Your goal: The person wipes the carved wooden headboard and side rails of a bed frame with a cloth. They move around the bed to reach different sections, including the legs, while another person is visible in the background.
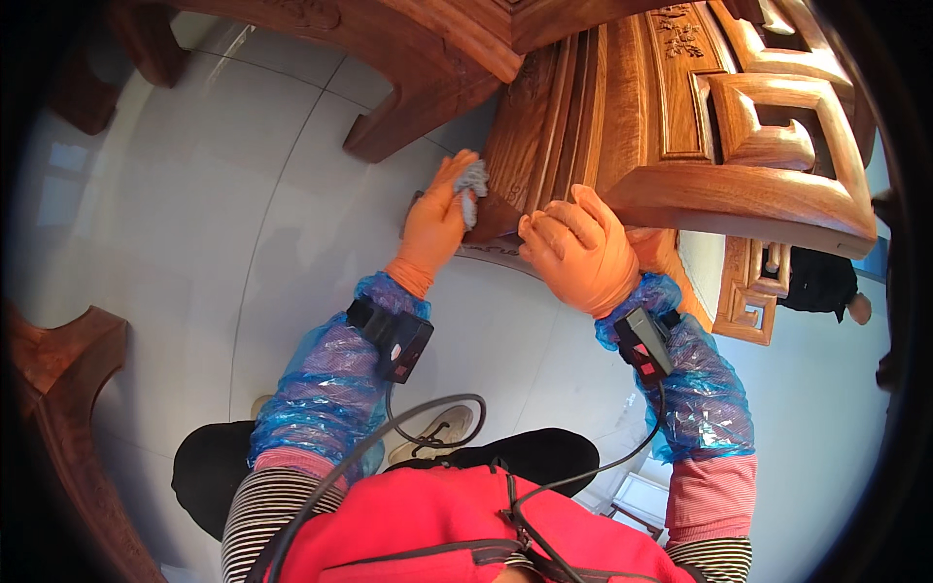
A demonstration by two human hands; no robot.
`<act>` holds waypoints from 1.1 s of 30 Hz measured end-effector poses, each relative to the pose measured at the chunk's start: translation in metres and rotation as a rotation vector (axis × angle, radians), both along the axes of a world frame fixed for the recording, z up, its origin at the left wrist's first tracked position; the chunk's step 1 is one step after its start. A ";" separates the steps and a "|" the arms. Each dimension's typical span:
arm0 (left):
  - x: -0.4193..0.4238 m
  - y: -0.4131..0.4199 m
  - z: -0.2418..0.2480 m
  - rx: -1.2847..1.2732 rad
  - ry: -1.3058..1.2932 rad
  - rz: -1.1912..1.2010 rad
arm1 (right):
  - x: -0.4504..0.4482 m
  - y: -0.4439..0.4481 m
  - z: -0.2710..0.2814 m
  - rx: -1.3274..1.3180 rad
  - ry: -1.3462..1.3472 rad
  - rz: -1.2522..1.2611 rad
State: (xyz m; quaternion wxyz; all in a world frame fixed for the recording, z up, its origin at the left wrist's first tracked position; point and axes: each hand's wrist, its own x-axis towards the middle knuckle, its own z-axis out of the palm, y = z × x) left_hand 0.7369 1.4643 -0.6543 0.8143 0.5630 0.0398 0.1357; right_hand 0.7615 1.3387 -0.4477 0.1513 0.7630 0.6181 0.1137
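Note:
My left hand (432, 222), in an orange glove, holds a crumpled grey cloth (471, 188) against the lower frame of a carved wooden seat (539, 124). Just right of it, my right hand (583, 251), gloved the same way, is beside the seat with its fingers curled. Whether anything lies inside those fingers is hidden. Above the right hand, an openwork armrest (783, 178) of the polished wood juts out. Blue plastic sleeve covers (321, 393) wrap both forearms.
Another wooden piece with a thick curved leg (408, 109) stands at the upper left. A curved wooden leg (80, 357) rises at the lower left. Black cable (350, 459) loops from a wrist device (393, 339). At right, a person in black (820, 284) is partly visible. The floor is pale tile (189, 218).

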 end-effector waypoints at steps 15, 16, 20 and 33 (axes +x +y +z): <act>-0.020 0.037 0.036 0.340 -0.399 -0.165 | 0.004 -0.004 0.002 0.001 -0.007 0.066; -0.018 0.036 0.035 0.325 -0.431 -0.140 | 0.004 -0.003 0.002 0.005 -0.007 0.073; 0.019 0.014 0.040 0.203 -0.343 -0.167 | 0.005 -0.007 0.002 -0.006 0.019 0.049; -0.035 0.002 -0.041 -0.427 0.770 -0.212 | 0.002 -0.007 0.016 -0.084 -0.030 -0.048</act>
